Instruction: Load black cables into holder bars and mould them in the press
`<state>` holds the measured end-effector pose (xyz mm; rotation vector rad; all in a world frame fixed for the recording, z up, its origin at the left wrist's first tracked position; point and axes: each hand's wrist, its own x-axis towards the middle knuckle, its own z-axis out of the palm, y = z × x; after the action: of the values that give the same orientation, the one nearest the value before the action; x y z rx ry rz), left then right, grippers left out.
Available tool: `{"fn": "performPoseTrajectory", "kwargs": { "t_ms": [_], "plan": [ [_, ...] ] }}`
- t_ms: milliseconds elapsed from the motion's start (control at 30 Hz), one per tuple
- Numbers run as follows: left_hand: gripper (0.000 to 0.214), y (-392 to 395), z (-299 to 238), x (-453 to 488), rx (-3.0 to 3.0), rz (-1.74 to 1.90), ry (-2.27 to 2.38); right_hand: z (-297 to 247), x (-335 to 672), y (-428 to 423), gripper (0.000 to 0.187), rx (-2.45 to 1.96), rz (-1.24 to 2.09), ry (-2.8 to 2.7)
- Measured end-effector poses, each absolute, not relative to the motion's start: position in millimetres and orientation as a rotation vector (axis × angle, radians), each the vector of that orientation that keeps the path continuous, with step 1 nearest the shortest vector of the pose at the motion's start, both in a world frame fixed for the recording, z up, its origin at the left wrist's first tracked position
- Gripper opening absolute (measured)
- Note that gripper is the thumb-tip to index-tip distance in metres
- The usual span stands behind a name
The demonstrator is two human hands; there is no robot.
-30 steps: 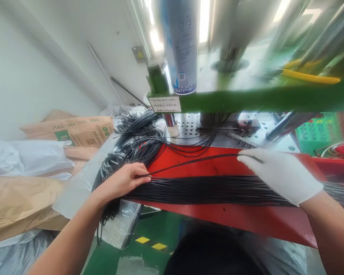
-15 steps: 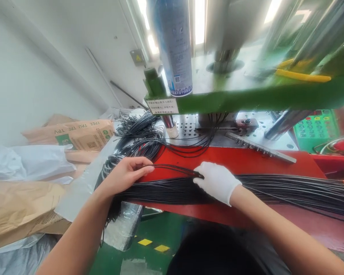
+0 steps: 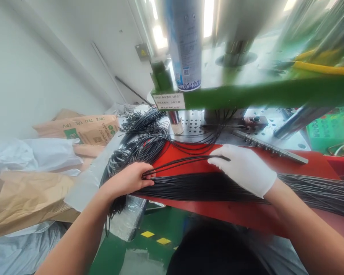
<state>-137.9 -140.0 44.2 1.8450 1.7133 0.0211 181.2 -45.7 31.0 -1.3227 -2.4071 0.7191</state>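
A few thin black cables stretch between my two hands above the red work surface. My bare left hand is closed around them at the left. In a white glove, my right hand pinches them near their ends, which poke out past the fingers. Right below lies a long flat bundle of black cables, running left to right across the surface. Behind my left hand, a heap of looped black cables spreads toward the back.
A green press plate spans above the perforated metal bed, with a spray can on it. A metal bar with pegs lies at the bed's front edge. Paper sacks and plastic bags are piled at left.
My right hand has moved right and slightly up along the cables, widening the span between my hands. My left hand has shifted a little, still gripping. The view has turned slightly.
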Motion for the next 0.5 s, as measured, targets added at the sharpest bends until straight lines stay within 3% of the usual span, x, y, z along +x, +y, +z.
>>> {"fn": "performPoseTrajectory", "kwargs": {
  "t_ms": [200,333,500],
  "plan": [
    [0.014,-142.7,49.8,-140.4,1.914,0.070,1.700,28.4,184.2,-45.3,0.020,-1.380,0.742,-2.457],
    [0.007,-141.3,54.6,-132.2,1.830,0.157,1.754,22.0,176.1,-50.1,0.034,-1.366,0.752,-2.578],
    [0.007,-125.3,50.5,-106.2,1.906,0.247,1.687,16.3,142.2,-76.2,0.035,-1.080,0.725,-2.593]
  ]
}}
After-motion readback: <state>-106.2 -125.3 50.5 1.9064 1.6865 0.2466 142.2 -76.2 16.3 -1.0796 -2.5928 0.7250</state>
